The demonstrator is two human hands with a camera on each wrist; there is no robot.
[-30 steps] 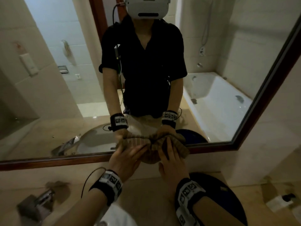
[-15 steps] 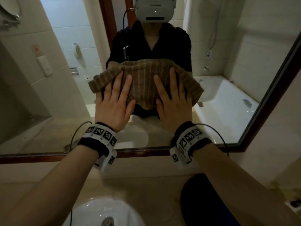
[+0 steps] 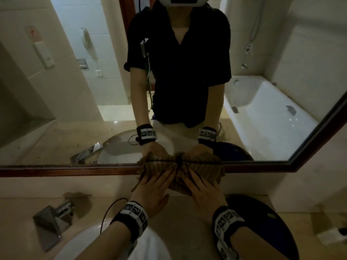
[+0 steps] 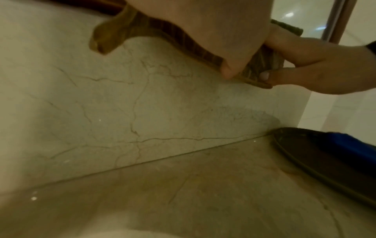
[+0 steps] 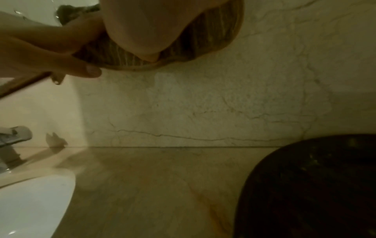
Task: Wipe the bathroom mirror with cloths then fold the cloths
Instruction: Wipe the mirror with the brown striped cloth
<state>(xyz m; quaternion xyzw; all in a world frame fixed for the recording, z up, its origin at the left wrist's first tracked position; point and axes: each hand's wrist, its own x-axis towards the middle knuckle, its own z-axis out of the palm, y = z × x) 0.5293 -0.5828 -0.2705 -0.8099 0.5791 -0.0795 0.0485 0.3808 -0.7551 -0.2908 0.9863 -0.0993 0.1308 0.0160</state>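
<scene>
A brown striped cloth (image 3: 206, 169) is bunched along the lower edge of the mirror (image 3: 75, 91), partly over its wooden frame (image 3: 56, 170). My left hand (image 3: 154, 186) and right hand (image 3: 202, 190) lie side by side on it, fingers straight, pressing it against the glass and the wall below. In the left wrist view the cloth (image 4: 162, 30) sits under my left palm (image 4: 213, 32), with the right hand (image 4: 325, 69) beside it. The right wrist view has the cloth (image 5: 203, 40) under my right palm (image 5: 152, 24). The mirror reflects the person and both hands.
A metal faucet (image 3: 54, 214) and a white sink (image 3: 84, 246) lie at the lower left. To the right on the marble counter (image 3: 178, 212) sits a dark round tray (image 3: 272, 222) holding something blue (image 4: 356, 149). A small white item (image 3: 330, 235) sits at the far right.
Both hands slid the cloth up the glass to chest height, then back down to the mirror's lower frame. The cloth went from spread flat to bunched.
</scene>
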